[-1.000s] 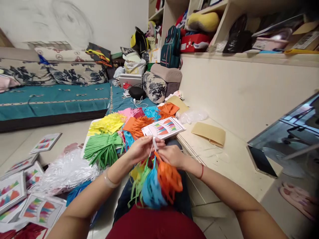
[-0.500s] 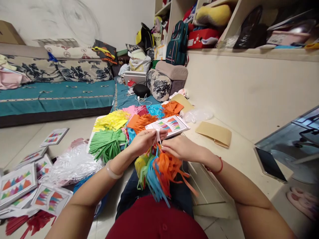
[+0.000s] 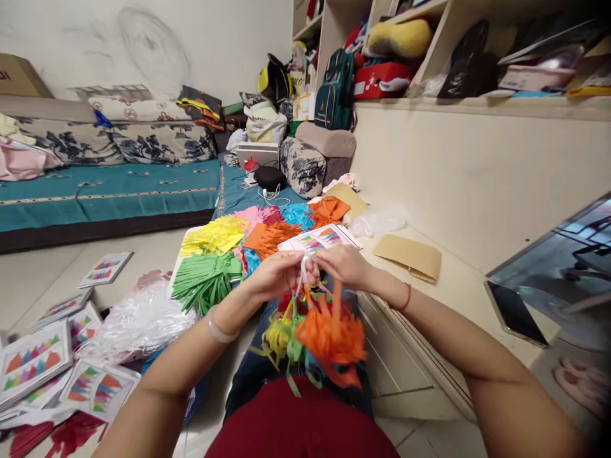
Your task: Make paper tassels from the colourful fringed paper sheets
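Tassel bundle (image 3: pixel 310 334): tissue-like crinkled strips, orange, green, yellow; hangs below the left hand (image 3: pixel 281 273) and right hand (image 3: pixel 346 264), long axis roughly vertical. Orange tassel (image 3: pixel 337 334): fullest, nearer the right. White cord (image 3: pixel 304 270): thin, pinched by both hands' fingers; knotted or merely looped, cannot tell.

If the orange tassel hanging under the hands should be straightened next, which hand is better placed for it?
Probably the right hand: the orange tassel hangs almost below it, while the left hand is nearer the yellow tassel. Both hands are at the white string, so the left could perhaps hold it.
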`<state>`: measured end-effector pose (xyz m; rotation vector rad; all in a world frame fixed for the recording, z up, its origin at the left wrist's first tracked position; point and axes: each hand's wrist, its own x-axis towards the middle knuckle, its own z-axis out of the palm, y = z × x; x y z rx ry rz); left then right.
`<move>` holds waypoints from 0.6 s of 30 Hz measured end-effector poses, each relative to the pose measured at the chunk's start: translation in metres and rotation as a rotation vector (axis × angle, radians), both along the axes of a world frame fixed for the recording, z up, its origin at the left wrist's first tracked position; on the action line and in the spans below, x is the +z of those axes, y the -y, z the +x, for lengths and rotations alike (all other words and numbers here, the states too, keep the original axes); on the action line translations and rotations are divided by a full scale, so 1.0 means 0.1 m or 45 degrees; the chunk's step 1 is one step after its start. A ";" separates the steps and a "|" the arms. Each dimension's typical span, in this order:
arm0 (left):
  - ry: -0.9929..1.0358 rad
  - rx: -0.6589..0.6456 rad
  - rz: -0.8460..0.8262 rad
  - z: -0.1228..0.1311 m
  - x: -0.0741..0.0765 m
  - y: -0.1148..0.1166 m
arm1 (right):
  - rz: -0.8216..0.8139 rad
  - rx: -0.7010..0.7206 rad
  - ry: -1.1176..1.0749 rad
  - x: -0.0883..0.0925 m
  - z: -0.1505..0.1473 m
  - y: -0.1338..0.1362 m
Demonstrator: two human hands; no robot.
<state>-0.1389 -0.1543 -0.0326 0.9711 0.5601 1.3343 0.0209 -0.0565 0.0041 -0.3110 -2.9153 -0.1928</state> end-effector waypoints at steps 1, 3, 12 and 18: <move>0.064 0.084 0.031 0.02 0.01 -0.01 | 0.014 -0.019 0.039 0.00 0.00 0.01; 0.098 0.255 0.079 0.05 0.02 -0.02 | 0.022 0.029 0.091 0.03 0.01 0.04; 0.050 -0.067 -0.006 0.00 0.07 0.00 | -0.308 0.164 -0.312 -0.09 -0.01 -0.10; -0.017 0.212 0.048 0.05 0.02 -0.09 | -0.250 0.233 -0.276 -0.16 0.08 0.08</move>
